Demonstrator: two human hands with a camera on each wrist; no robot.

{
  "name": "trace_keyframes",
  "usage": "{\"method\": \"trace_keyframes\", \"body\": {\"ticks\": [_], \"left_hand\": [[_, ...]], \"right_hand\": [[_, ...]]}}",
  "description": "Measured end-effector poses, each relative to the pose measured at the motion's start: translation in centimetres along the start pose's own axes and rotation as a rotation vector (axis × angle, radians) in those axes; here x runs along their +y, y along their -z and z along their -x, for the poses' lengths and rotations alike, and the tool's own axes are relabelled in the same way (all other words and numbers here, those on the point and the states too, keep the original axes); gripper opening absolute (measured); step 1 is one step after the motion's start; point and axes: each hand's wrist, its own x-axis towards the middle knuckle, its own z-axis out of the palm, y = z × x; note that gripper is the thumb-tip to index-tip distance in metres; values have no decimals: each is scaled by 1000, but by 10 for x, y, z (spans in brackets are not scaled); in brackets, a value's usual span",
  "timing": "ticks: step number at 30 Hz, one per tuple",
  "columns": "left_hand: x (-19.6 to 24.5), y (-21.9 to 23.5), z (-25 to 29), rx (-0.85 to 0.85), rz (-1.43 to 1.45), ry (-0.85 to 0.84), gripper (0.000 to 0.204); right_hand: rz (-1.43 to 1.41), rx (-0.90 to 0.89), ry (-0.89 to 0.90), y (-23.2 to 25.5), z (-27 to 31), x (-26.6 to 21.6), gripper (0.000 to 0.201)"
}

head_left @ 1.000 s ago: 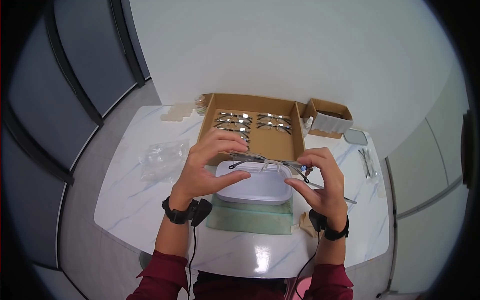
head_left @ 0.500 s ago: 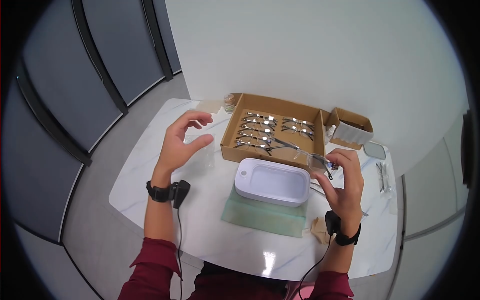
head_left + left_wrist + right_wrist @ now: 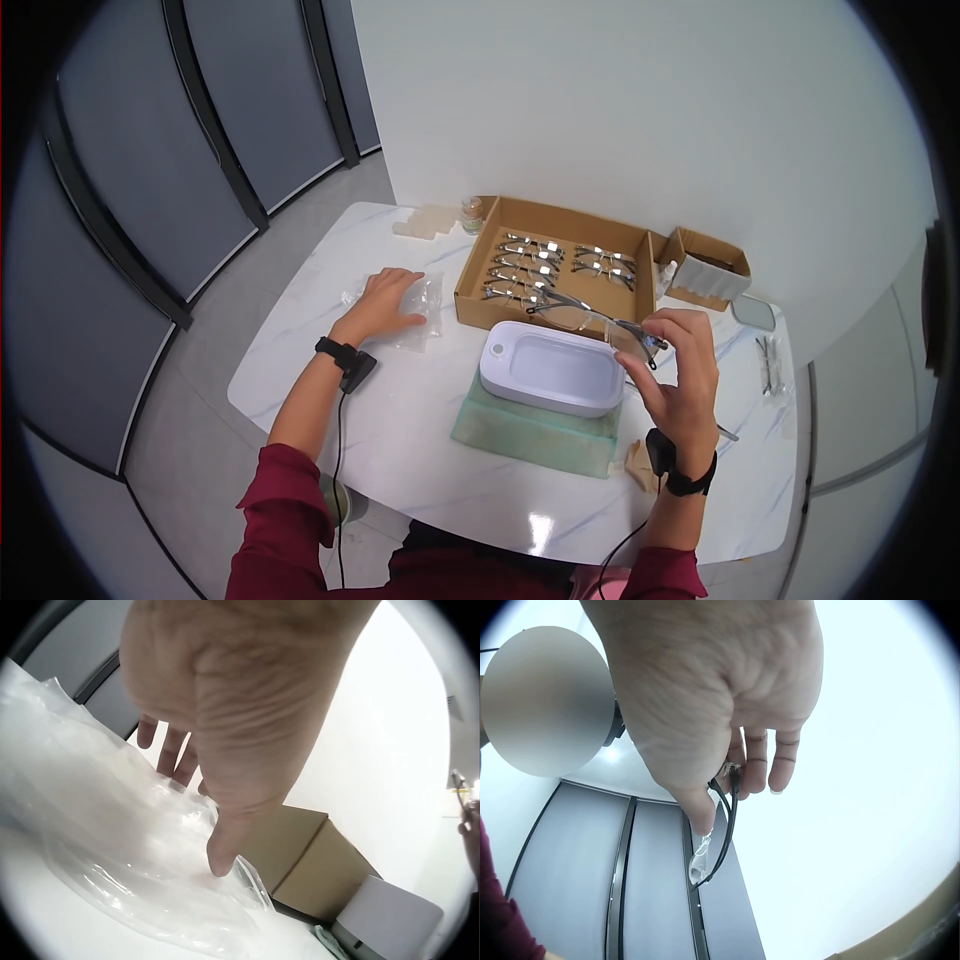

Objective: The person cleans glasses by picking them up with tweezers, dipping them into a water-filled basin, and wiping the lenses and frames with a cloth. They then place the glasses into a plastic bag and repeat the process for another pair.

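In the head view my right hand point(image 3: 685, 375) pinches a pair of glasses point(image 3: 598, 318) by one end between thumb and fingers. The glasses have clear lenses and dark temples, and are held up over the back edge of a pale lavender tub point(image 3: 545, 398). The right wrist view shows the dark temples point(image 3: 729, 832) folded together beside the thumb. My left hand point(image 3: 385, 303) lies with extended fingers over a clear plastic bag point(image 3: 425, 318). Up close in the left wrist view, its thumb overlaps the crumpled bag point(image 3: 120, 847), and the fingertips are partly hidden behind it.
A shallow cardboard box point(image 3: 620, 228) at the back holds several glasses in two columns. Beneath the tub lies a green cloth point(image 3: 530, 440). At right are a small cardboard box point(image 3: 712, 258), a small bottle point(image 3: 667, 275), bagged glasses point(image 3: 770, 365) and a tan cloth point(image 3: 640, 465).
My left hand has let go of the glasses and moved left and down to the plastic bag. The right hand keeps hold of the glasses and has shifted a little. The head view has turned left.
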Motion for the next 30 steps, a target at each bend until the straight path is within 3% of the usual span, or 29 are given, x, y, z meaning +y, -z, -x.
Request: {"method": "trace_keyframes", "body": {"ticks": [2, 6, 12, 14, 23, 30], "left_hand": [[-2, -1, -3, -71, 41, 36, 67], [-15, -10, -2, -56, 61, 43, 57], [-6, 6, -3, 99, 208, 93, 45], [11, 16, -2, 203, 326, 65, 44], [125, 41, 5, 177, 589, -237, 48], [152, 47, 7, 206, 630, -285, 49]], "right_hand": [[-19, 2, -12, 0, 0, -1, 43], [-16, -5, -9, -1, 0, 0, 43], [-28, -11, -33, -1, 0, 0, 43], [-60, -24, -23, -1, -1, -1, 43], [-166, -131, -82, -5, 0, -7, 40], [-157, -143, -104, -6, 0, -7, 38]]}}
